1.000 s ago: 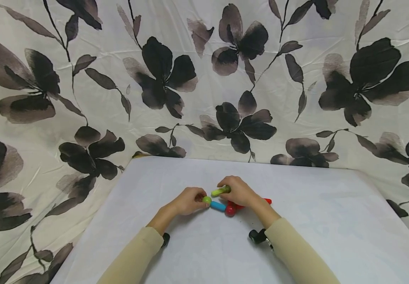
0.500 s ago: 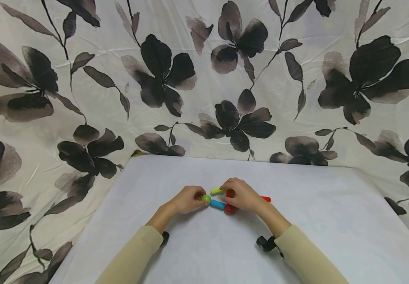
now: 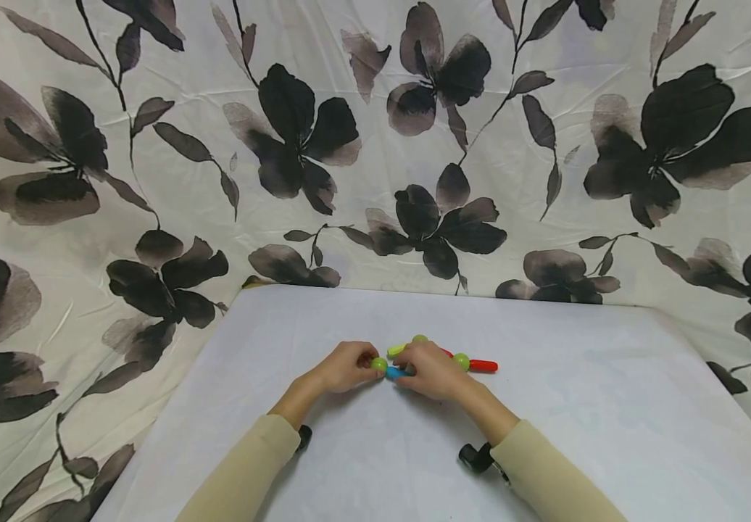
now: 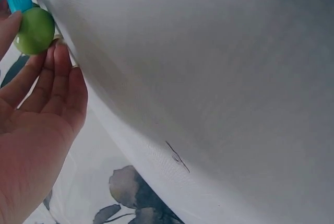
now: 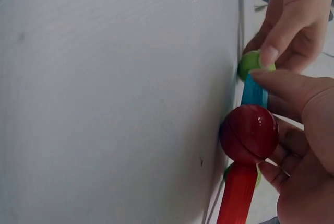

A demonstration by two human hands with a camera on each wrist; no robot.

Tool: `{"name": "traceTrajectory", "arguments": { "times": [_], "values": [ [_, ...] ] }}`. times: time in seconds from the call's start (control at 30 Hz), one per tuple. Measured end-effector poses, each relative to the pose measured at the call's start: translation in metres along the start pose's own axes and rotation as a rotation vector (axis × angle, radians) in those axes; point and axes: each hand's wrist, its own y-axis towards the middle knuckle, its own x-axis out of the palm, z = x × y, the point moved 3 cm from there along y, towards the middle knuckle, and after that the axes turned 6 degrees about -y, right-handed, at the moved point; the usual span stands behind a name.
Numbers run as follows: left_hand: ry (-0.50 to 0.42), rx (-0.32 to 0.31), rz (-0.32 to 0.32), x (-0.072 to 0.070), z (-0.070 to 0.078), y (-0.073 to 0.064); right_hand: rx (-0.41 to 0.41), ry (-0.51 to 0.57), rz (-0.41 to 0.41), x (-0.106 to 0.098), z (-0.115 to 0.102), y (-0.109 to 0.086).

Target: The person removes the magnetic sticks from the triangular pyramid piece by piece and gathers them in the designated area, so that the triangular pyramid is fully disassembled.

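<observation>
Thumb and fingers of my left hand (image 3: 344, 368) pinch a green ball (image 4: 35, 31) at the left end of a blue stick (image 5: 254, 92). My right hand (image 3: 437, 371) pinches the blue stick close to that ball, its thumb lying along the stick in the right wrist view. The stick's other end meets a red ball (image 5: 249, 133), from which a red stick (image 5: 237, 195) extends. In the head view the right hand hides the red ball. Beyond this hand lies a yellow-green stick (image 3: 395, 350), with another green ball (image 3: 420, 338) just past the fingers.
To the right of the right wrist, a third green ball (image 3: 460, 361) joins a further red stick (image 3: 483, 366). All pieces are on a white-covered table (image 3: 578, 406). A floral cloth (image 3: 349, 145) hangs behind it. A black wrist device (image 3: 476, 458) sits at the right cuff.
My right hand has moved from the yellow-green stick, past the red ball, leftward onto the blue stick, uncovering the green balls behind it. The left hand stays on its green ball.
</observation>
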Motion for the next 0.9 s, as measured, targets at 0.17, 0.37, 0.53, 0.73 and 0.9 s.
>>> {"name": "traceTrajectory", "arguments": {
  "times": [0.17, 0.37, 0.53, 0.73, 0.9],
  "values": [
    [0.004, -0.004, -0.007, 0.0017, -0.0015, -0.0008, 0.008, -0.023, -0.002, 0.0022, -0.0026, -0.0003],
    [-0.002, 0.0, -0.006, 0.0005, 0.0002, -0.0004, 0.006, -0.017, -0.001, 0.0024, -0.003, -0.002],
    [0.009, -0.02, 0.008, -0.0006, -0.0015, 0.001, -0.01, -0.017, -0.002, 0.0012, -0.0034, -0.0038],
    [0.034, -0.093, 0.082, -0.0049, -0.0069, 0.0003, -0.018, -0.025, -0.006, 0.001, -0.0031, -0.0071],
    [0.034, -0.086, 0.078, -0.0058, -0.0054, 0.0004, -0.009, -0.018, 0.003, 0.0007, -0.0017, -0.0086]
  ]
}}
